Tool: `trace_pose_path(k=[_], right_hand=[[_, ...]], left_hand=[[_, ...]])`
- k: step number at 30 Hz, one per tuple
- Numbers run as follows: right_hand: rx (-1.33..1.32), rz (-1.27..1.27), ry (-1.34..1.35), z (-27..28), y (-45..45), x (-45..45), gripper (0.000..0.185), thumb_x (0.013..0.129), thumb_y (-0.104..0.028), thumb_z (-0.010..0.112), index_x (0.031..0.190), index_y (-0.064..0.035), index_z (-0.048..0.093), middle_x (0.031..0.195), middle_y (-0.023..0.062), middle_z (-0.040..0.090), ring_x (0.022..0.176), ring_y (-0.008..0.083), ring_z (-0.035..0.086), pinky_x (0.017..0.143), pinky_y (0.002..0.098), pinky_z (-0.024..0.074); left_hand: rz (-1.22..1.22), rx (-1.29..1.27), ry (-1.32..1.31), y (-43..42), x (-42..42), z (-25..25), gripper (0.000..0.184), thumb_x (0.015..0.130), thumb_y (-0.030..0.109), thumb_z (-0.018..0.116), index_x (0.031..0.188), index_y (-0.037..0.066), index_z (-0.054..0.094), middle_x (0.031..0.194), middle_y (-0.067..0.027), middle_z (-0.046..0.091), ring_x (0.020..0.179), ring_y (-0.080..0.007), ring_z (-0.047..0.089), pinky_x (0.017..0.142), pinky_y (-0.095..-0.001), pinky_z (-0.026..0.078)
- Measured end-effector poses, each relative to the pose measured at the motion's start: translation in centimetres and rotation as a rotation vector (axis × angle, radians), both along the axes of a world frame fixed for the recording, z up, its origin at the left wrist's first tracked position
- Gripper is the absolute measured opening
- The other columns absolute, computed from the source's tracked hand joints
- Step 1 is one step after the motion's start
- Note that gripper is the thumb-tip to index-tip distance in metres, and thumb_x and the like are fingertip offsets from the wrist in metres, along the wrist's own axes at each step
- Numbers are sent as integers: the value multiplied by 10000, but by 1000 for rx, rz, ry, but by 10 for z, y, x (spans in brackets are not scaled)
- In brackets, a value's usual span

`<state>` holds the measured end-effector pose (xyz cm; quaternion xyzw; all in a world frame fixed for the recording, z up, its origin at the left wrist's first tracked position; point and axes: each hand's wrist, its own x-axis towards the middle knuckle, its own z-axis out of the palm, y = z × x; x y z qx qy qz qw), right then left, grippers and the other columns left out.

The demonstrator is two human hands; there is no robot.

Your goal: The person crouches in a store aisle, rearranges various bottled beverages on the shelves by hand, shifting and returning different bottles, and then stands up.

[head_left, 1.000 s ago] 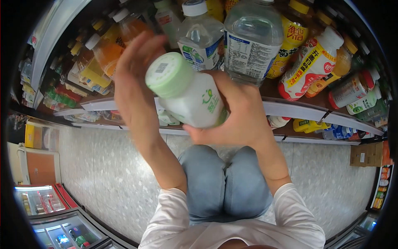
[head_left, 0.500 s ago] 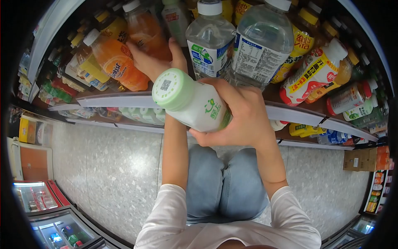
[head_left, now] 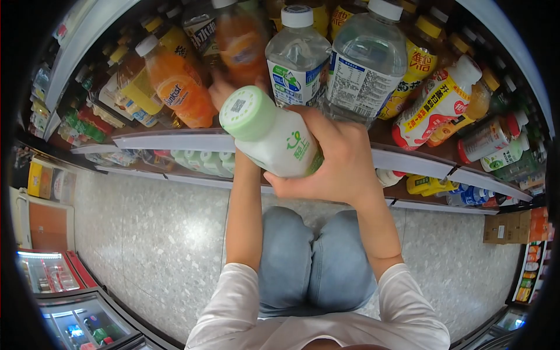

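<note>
In my right hand [head_left: 335,154] is a white bottle [head_left: 280,143] with a pale green cap and green print, tilted with its cap toward the upper left. My fingers wrap around its lower part. Beyond that cap, my left hand [head_left: 219,91] reaches into the shelf at the base of an orange soda bottle [head_left: 240,49], its fingers around the bottom and partly hidden by the white bottle and shadow. Left of it leans another orange soda bottle [head_left: 179,87] with a white cap. A clear bottle [head_left: 296,64] stands just right of the left hand.
A large clear bottle [head_left: 367,64], yellow-labelled bottles [head_left: 417,61] and a red-and-white bottle [head_left: 437,105] line the shelf to the right. The shelf's front edge [head_left: 175,142] crosses under my forearms. A lower shelf holds more bottles. A cardboard box [head_left: 506,227] sits on the floor at right.
My left hand has gone deeper, and the orange soda bottle at it has shifted right and back. A dark-labelled bottle now shows beside it. The white bottle stays in my right hand.
</note>
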<state>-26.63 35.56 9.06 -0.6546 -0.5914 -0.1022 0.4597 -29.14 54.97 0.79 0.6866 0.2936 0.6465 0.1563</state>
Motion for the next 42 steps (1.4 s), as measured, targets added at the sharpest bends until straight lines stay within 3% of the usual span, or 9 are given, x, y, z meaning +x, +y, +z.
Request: trace_pose_path(k=[3, 8, 12, 15, 17, 23, 25, 31, 42], right_hand=[[16, -7, 13, -1, 2, 0, 637, 497, -316, 837, 1026, -49, 603, 779, 103, 673, 654, 263, 683, 594, 342, 544], [1, -59, 41, -3, 4, -3, 632, 507, -318, 843, 1017, -38, 598, 792, 103, 676, 670, 262, 688, 599, 338, 549], [106, -119, 105, -6, 11, -3, 606, 584, -401, 785, 1038, -51, 586, 703, 108, 667, 598, 272, 671, 544, 367, 534], [145, -136, 197, -7, 11, -3, 643, 579, -389, 801, 1076, -43, 583, 745, 119, 676, 626, 278, 677, 566, 373, 540], [161, -140, 231, -8, 14, -2, 668, 574, -382, 811, 1098, -39, 579, 767, 124, 679, 642, 280, 679, 577, 374, 543], [126, -130, 222, -6, 15, -8, 671, 587, -367, 833, 1123, -52, 582, 826, 128, 684, 627, 256, 666, 559, 358, 533], [167, -90, 253, -3, 12, -7, 562, 629, -185, 842, 1123, -43, 615, 902, 70, 718, 518, 73, 563, 474, 216, 424], [214, -40, 341, 6, -4, -2, 369, 720, -80, 776, 1070, -61, 661, 868, 44, 720, 505, 33, 536, 438, 180, 333], [243, -38, 318, 10, -12, 4, 210, 738, -75, 759, 936, -55, 693, 746, 2, 695, 477, 24, 503, 430, 176, 310]], left_hand=[[130, 96, 303, -17, -5, 1, 670, 757, 249, 708, 1343, 43, 458, 1192, -253, 536, 1047, -384, 554, 894, -405, 462], [-712, -389, 97, -6, -31, 18, 521, 838, 174, 644, 1300, -21, 505, 1181, -167, 607, 1087, -224, 582, 912, -317, 456], [-556, -171, 137, -20, -53, 49, 516, 831, 155, 655, 1296, -20, 517, 1166, -155, 627, 1083, -189, 587, 933, -305, 444], [-786, -341, -79, -41, -76, 82, 543, 802, 182, 681, 1276, -33, 527, 1158, -161, 628, 1066, -194, 598, 936, -312, 445], [-940, -147, 224, -48, -99, 91, 553, 760, 209, 732, 1217, -46, 557, 1100, -145, 654, 1027, -192, 616, 915, -312, 457], [-756, -206, 247, -65, -100, 103, 555, 683, 141, 816, 1156, -39, 590, 979, -101, 685, 940, -189, 645, 881, -315, 478], [-701, -255, 178, -64, -97, 102, 535, 695, 133, 813, 1149, -44, 591, 990, -110, 678, 945, -190, 642, 874, -320, 486], [-368, -253, -60, -51, -69, 85, 453, 801, 115, 745, 1174, -57, 556, 1053, -135, 640, 953, -178, 632, 812, -312, 529], [-428, -360, 63, -42, -43, 62, 452, 808, 217, 766, 1110, -39, 547, 1033, -139, 648, 904, -164, 636, 776, -291, 524]])
